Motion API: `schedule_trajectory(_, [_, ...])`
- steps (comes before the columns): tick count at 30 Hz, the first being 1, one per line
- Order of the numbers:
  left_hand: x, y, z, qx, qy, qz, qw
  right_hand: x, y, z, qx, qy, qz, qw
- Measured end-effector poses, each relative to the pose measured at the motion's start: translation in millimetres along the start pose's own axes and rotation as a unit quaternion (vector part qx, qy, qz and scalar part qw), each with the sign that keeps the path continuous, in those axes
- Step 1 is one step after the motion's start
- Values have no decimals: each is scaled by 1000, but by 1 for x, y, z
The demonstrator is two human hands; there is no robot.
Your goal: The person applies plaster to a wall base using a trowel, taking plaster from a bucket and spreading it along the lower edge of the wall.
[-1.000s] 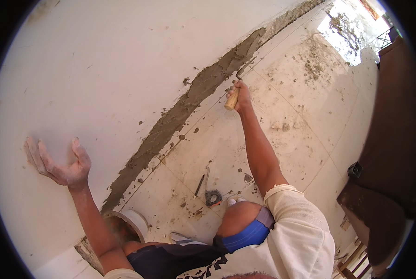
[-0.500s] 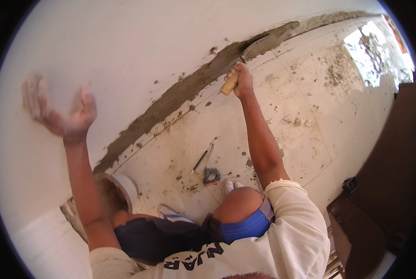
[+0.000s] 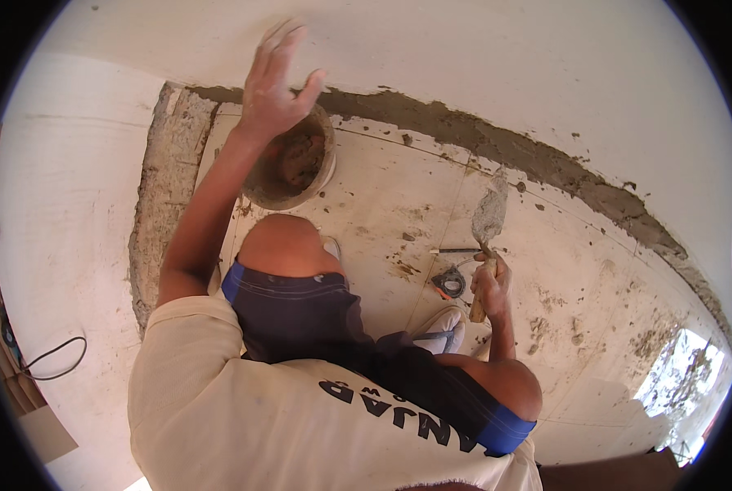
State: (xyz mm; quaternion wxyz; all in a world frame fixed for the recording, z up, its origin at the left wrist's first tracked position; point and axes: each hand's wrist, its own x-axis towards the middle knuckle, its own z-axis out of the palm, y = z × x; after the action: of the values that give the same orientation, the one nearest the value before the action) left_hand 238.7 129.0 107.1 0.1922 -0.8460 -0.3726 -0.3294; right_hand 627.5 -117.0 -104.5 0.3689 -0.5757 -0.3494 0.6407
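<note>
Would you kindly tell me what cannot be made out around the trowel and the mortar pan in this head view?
- Mortar pan: its left part is hidden behind the left hand and forearm.
- Trowel: the middle of its wooden handle is covered by the right hand.
- Small dark tool on the floor: too small to identify.
- Feet: mostly hidden by the knees; only a pale shoe shows.
- Mortar strip: its far right end blurs into the fisheye rim.
</note>
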Motion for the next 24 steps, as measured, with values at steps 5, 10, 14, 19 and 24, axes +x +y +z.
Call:
schedule_trajectory(5, [-207,-87,-25,145,-2,-499,855,1,-59,27,-111,-53,-17,992])
schedule_trajectory(10, [-281,-78,-15,-324,72,-699,633,22,-141,57,-357,-131,-147,913])
schedule_trajectory(14, [-259,-52,-18,-450,148,-660,583,36,-196,102,-449,-189,-80,869])
schedule_trajectory(19, [-201,0,-16,-432,89,-580,685,76,-193,145,-570,-227,-217,759])
schedule_trajectory(24, [-166,19,-17,-376,-74,-535,753,126,-165,208,-680,-187,-199,680])
